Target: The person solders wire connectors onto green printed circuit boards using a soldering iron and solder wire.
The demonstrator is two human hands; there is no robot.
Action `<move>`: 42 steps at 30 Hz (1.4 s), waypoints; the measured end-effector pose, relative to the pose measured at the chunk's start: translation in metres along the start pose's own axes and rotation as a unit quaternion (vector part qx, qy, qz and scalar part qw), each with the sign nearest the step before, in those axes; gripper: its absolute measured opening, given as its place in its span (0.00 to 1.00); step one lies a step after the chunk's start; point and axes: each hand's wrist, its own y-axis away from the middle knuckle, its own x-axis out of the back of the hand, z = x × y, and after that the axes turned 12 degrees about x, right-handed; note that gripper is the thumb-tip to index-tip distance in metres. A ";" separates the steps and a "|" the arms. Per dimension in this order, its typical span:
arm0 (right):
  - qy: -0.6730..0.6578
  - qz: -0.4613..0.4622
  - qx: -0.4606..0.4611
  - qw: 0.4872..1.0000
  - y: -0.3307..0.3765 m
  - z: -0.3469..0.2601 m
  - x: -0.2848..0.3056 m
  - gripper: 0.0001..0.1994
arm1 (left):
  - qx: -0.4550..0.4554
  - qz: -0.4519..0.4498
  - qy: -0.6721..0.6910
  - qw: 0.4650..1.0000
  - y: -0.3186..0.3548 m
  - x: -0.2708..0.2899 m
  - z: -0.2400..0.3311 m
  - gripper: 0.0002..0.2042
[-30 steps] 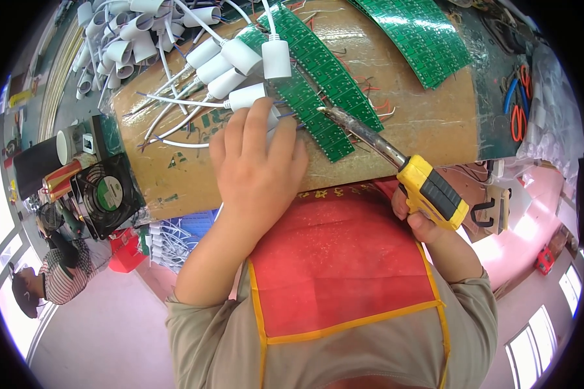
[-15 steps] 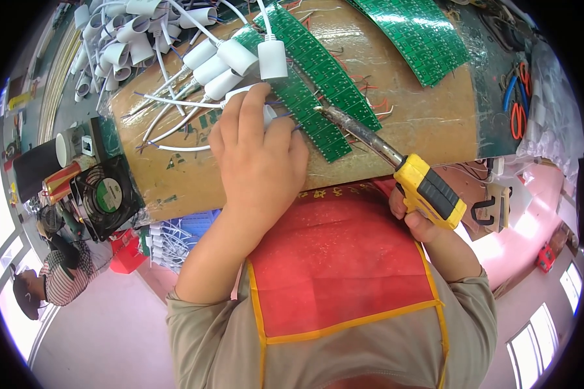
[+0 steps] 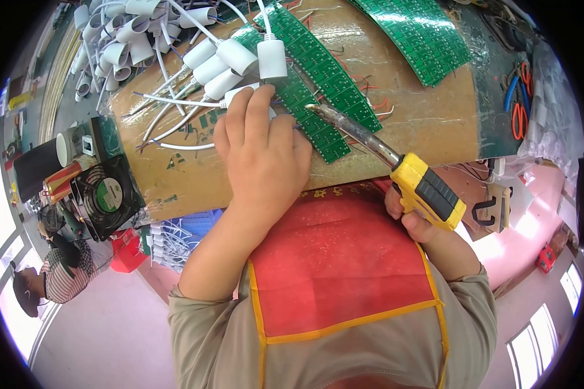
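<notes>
My left hand [image 3: 266,149] is closed around a white cylindrical cable fitting [image 3: 235,96], mostly hidden under the fingers. Thin wire shows near my fingertips, beside a green circuit board strip [image 3: 334,144]. In my right hand [image 3: 416,227] is a yellow and black soldering gun [image 3: 428,191]. Its long metal tip angles up and left over that strip, a little to the right of my left fingers. I cannot tell whether the tip touches the board. Right beside it lies a second green strip [image 3: 328,61] with red and white wires along its edge.
Several white fittings with cables [image 3: 237,57] lie beyond my left hand, with a larger heap [image 3: 133,45] at the far left. A green board panel [image 3: 415,39] lies far right, near pliers [image 3: 518,107]. A black fan [image 3: 107,194] stands left; a person [image 3: 65,275] sits beyond.
The soldering gun's tip has shifted slightly left, toward my left hand. My left hand has moved a little to the right and still grips the fitting.
</notes>
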 end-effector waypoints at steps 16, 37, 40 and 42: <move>-0.112 -0.024 0.085 0.990 -0.051 -0.024 -0.036 0.40 | 0.027 -0.028 0.118 0.992 0.007 0.007 -0.009 0.10; 0.110 -0.105 0.047 0.987 -0.012 -0.010 0.001 0.23 | 0.001 -0.014 0.129 0.992 0.009 0.002 -0.010 0.11; 0.098 -0.089 0.053 0.990 -0.001 -0.003 0.005 0.31 | 0.006 -0.010 0.132 0.991 0.010 0.001 -0.010 0.11; 0.087 -0.072 0.035 0.993 0.006 -0.001 0.006 0.32 | 0.011 -0.010 0.134 0.991 0.010 0.000 -0.010 0.11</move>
